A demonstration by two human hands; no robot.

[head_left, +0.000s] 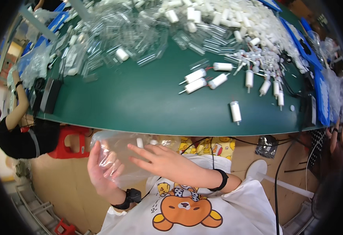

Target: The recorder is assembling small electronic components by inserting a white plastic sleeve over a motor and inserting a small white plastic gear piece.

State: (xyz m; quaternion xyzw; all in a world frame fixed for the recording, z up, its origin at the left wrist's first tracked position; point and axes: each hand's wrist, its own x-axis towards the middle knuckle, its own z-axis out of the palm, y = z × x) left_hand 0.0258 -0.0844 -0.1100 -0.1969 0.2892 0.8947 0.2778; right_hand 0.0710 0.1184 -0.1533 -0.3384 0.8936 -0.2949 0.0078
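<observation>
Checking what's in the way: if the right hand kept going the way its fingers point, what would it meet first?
Most likely the clear plastic bag that the left hand holds; the right hand points left into it, though depth is unclear.

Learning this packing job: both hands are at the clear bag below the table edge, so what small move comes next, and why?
Probably spread the clear plastic bag open: the left hand grips it, the right hand lies flat against it, and white cylinders wait on the green table.

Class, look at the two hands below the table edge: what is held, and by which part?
The left hand grips a clear plastic bag by its lower left side; the right hand lies open against its front.
</observation>
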